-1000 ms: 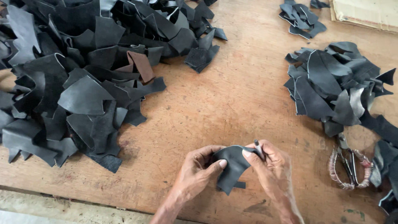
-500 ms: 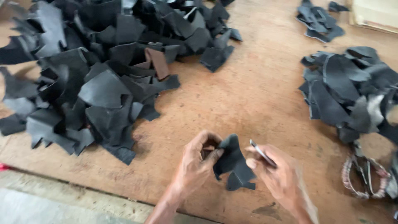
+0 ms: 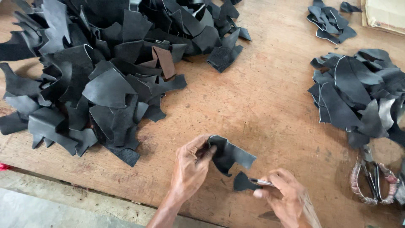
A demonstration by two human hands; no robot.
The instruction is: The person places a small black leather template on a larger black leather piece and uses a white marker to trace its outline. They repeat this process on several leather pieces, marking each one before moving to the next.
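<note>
My left hand pinches the edge of a dark leather scrap, held just above the wooden table. My right hand grips a thin silver pen, and its tip touches a small separate dark leather piece lying below the held scrap. Both hands are near the table's front edge, between the two leather piles.
A large heap of black leather offcuts fills the left half of the table. A smaller pile lies at the right, another small one at the back. Wrapped-handle scissors lie at the right edge. A cardboard piece sits top right.
The hands have drawn apart. The left hand now holds the scrap alone, and the right hand has dropped lower with the pen onto a small separate piece.
</note>
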